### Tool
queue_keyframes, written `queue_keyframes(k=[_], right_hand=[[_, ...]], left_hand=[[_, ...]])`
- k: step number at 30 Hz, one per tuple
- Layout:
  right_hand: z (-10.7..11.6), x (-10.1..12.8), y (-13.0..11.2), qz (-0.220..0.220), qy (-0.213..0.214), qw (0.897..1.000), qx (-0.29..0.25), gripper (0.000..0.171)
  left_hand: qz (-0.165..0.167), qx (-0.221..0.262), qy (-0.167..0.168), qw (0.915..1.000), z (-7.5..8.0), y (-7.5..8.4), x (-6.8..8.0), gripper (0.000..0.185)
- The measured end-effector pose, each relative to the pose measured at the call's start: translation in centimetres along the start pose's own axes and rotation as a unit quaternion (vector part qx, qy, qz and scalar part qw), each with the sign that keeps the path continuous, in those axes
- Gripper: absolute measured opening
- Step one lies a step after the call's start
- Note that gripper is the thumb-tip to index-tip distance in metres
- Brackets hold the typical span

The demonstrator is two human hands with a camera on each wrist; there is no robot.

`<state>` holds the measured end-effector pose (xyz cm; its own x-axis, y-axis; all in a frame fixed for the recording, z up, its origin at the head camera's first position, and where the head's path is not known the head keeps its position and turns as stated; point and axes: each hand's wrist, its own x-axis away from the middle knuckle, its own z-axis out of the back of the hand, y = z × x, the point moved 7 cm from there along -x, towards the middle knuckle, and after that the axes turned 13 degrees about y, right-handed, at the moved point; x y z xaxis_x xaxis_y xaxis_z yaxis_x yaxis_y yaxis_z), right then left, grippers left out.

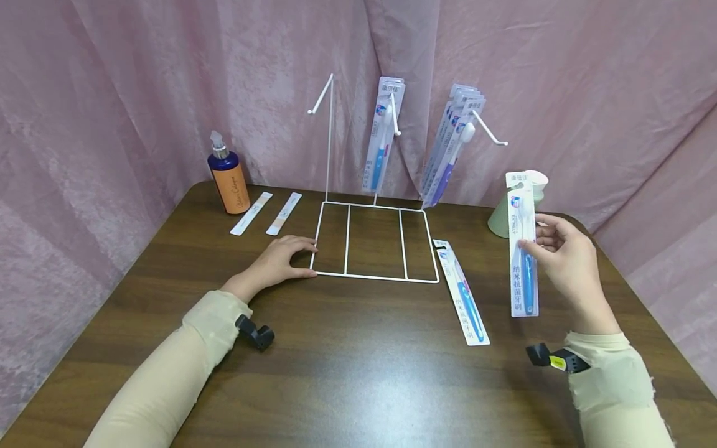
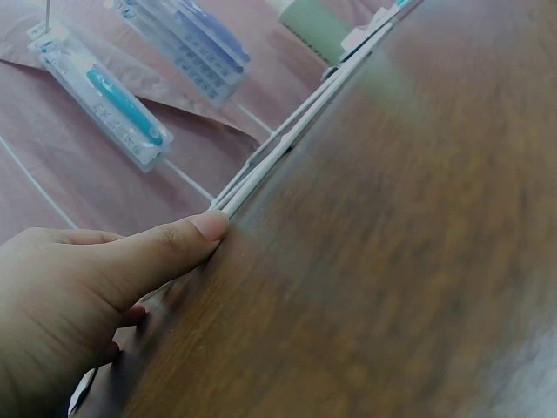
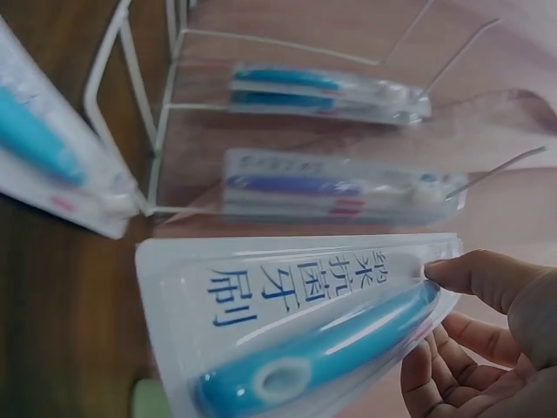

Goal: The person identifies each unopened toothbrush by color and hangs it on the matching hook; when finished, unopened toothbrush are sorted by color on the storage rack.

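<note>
My right hand (image 1: 568,261) pinches a packaged blue toothbrush (image 1: 523,261) by its edge, thumb on the front, holding it upright over the right side of the table. In the right wrist view its blue handle (image 3: 322,357) shows through the clear pack. My left hand (image 1: 274,261) lies at the left side of a white wire display rack (image 1: 381,278), its thumb (image 2: 196,231) against the front corner and its other fingers farther back along the side bar. A second packaged blue toothbrush (image 1: 463,295) lies flat beside the rack's right side.
Packaged toothbrushes hang on the rack's middle hook (image 1: 395,115) and right hook (image 1: 490,129); the left hook (image 1: 320,94) is bare. An orange-labelled pump bottle (image 1: 231,186) and two narrow strips (image 1: 251,213) stand and lie at back left. A green cone-shaped object (image 1: 498,218) stands behind the held pack.
</note>
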<state>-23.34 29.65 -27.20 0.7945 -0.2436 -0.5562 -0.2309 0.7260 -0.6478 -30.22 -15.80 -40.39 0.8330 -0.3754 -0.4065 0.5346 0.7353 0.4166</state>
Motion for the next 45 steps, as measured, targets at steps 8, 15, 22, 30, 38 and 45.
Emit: queue_keyframes(k=[8, 15, 22, 30, 38, 45], right_hand=[[1.5, -0.5, -3.4, 0.000, 0.065, 0.997, -0.031, 0.047], [2.1, -0.3, -6.8, 0.031, 0.119, 0.990, -0.074, 0.047], [0.5, 0.0, -9.3, 0.060, 0.117, 0.984, -0.123, 0.047], [-2.2, 0.2, -11.8, 0.086, 0.091, 0.981, -0.147, 0.045], [-5.1, -0.1, -13.4, 0.104, 0.070, 0.979, -0.161, 0.046], [-7.4, -0.5, -13.9, 0.090, 0.062, 0.982, -0.155, 0.046]], left_hand=[[0.000, 0.003, 0.003, 1.0000, 0.0, -0.1, 0.1, 0.054], [-0.003, -0.004, 0.005, 1.0000, -0.1, -0.1, 0.0, 0.054], [0.007, -0.001, -0.003, 1.0000, -0.2, -0.3, -0.1, 0.054], [0.002, -0.001, 0.001, 1.0000, 0.0, 0.0, 0.0, 0.054], [0.003, -0.005, 0.001, 1.0000, 0.0, 0.3, -0.1, 0.053], [0.006, -0.006, -0.007, 0.9999, -0.2, 0.4, -0.2, 0.055]])
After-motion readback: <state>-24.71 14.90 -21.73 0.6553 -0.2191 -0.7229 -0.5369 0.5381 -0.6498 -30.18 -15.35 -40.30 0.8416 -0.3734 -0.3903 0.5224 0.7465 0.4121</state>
